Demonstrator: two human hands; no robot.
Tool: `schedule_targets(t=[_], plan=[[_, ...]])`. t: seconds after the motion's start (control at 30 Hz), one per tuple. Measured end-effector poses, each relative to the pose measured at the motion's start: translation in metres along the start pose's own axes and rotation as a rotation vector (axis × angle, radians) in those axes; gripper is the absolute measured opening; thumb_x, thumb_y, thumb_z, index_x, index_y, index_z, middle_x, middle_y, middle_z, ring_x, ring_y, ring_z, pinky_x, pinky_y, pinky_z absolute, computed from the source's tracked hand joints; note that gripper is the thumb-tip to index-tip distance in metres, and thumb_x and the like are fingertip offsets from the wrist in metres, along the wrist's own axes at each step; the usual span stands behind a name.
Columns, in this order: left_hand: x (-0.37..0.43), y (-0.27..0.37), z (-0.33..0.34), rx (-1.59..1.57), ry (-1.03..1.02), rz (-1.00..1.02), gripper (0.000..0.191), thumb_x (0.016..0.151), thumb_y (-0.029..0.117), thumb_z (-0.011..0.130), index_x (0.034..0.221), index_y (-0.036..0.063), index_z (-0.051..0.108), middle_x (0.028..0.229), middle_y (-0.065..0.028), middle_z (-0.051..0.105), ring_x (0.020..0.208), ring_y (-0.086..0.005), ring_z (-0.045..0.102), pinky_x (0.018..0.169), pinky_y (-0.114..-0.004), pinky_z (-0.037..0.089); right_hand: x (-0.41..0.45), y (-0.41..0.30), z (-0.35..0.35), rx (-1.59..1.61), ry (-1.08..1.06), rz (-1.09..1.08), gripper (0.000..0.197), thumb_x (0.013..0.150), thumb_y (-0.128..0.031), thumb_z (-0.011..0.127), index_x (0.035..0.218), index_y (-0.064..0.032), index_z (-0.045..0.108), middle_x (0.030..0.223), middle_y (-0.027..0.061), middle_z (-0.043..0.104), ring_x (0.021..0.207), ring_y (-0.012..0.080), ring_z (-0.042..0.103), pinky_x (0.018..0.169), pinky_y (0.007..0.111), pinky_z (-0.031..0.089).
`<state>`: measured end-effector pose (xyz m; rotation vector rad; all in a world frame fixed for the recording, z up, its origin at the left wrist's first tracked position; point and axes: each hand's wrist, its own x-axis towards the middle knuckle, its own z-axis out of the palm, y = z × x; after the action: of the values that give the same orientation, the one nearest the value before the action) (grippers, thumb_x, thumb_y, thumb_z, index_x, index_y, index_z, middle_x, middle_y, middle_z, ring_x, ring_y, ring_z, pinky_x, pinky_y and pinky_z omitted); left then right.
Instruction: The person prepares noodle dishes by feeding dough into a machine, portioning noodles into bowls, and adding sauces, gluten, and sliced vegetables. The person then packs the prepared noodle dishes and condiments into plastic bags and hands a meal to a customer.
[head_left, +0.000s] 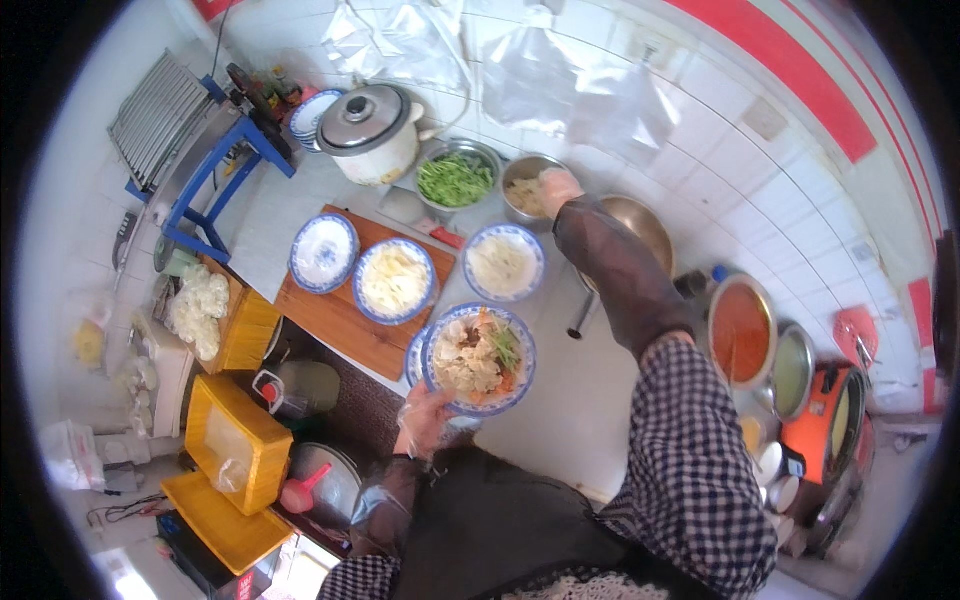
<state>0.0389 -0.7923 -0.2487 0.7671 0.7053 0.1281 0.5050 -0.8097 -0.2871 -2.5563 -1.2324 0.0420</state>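
My left hand (425, 424), in a clear plastic glove, grips the near rim of a blue-and-white bowl (528, 379). That bowl holds pale chunks of food (459, 358), green shreds (506, 349) and orange shreds, and it sits over another blue-rimmed dish (415, 358). My right hand (560, 189), also gloved, reaches into a steel bowl (517, 166) of pale shredded food (527, 196); its fingertips are hidden. Between the hands stands a bowl of whitish strips (501, 262). On a wooden cutting board (386, 352) are a bowl of pale yellow slices (394, 277) and a blue-and-white dish (325, 251).
A bowl of chopped greens (455, 180) and a lidded white pot (369, 142) line the wall. A red-handled cleaver (446, 237) lies behind the board. Below my right forearm is a metal pan (637, 221). Red sauce (740, 332) fills a pot at right; yellow crates (240, 442) stand left.
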Motion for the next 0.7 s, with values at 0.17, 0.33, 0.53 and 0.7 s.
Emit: schedule_targets(t=[0.17, 0.33, 0.53, 0.7], plan=[[0.054, 0.030, 0.009, -0.068, 0.047, 0.099, 0.048, 0.084, 0.000, 0.054, 0.130, -0.0014, 0.040, 0.122, -0.0160, 0.056, 0.101, -0.0233, 0.061, 0.079, -0.034, 0.055, 0.040, 0.046, 0.056, -0.153, -0.228, 0.114, 0.023, 0.081, -0.020, 0.058, 0.093, -0.0026, 0.066, 0.098, 0.0212, 0.062, 0.096, 0.0351, 0.058, 0.081, 0.043, 0.047], [0.111, 0.054, 0.010, -0.013, 0.080, 0.140, 0.045, 0.084, -0.001, 0.051, 0.128, -0.0009, 0.043, 0.119, -0.0130, 0.058, 0.098, -0.0195, 0.061, 0.080, -0.033, 0.054, 0.048, 0.002, 0.006, -0.158, -0.123, 0.108, 0.022, 0.080, -0.016, 0.061, 0.097, -0.0039, 0.065, 0.102, 0.0183, 0.063, 0.095, 0.0329, 0.060, 0.081, 0.041, 0.048], [0.180, 0.060, 0.022, 0.296, -0.040, 0.106, 0.044, 0.081, -0.002, 0.050, 0.125, 0.0011, 0.047, 0.112, -0.0089, 0.061, 0.091, -0.0145, 0.061, 0.071, -0.027, 0.052, 0.006, -0.058, -0.068, 0.495, -0.221, -0.079, 0.021, 0.078, -0.022, 0.060, 0.090, -0.0047, 0.065, 0.090, 0.0184, 0.064, 0.087, 0.0313, 0.061, 0.078, 0.040, 0.048], [0.168, 0.051, 0.043, 0.241, -0.130, 0.165, 0.044, 0.081, -0.003, 0.050, 0.124, 0.0012, 0.047, 0.112, -0.0085, 0.061, 0.089, -0.0151, 0.062, 0.070, -0.026, 0.052, -0.063, -0.105, -0.092, -0.032, -0.350, -0.386, 0.022, 0.079, -0.021, 0.060, 0.090, -0.0030, 0.065, 0.088, 0.0157, 0.065, 0.087, 0.0309, 0.060, 0.080, 0.038, 0.047]])
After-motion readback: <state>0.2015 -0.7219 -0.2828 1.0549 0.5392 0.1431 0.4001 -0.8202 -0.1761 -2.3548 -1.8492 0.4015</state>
